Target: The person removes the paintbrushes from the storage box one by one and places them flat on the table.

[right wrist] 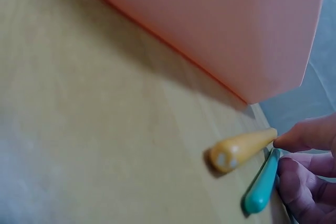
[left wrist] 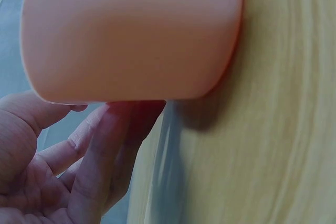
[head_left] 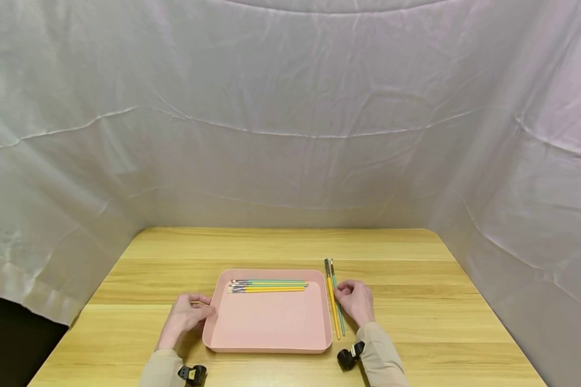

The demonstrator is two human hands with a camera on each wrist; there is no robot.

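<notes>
While the right hand (head_left: 355,302) pinches the teal brush (right wrist: 261,186) between thumb and finger, the yellow brush (right wrist: 239,150) lies just beside it, both along the right edge of the pink tray (head_left: 268,325), bristles toward the far edge of the table (head_left: 416,333). At the tray's left edge, the left hand (head_left: 188,314) touches its side; with fingertips partly hidden, I cannot tell whether it is clamped. More brushes (head_left: 271,290) lie inside, near the tray's far edge.
</notes>
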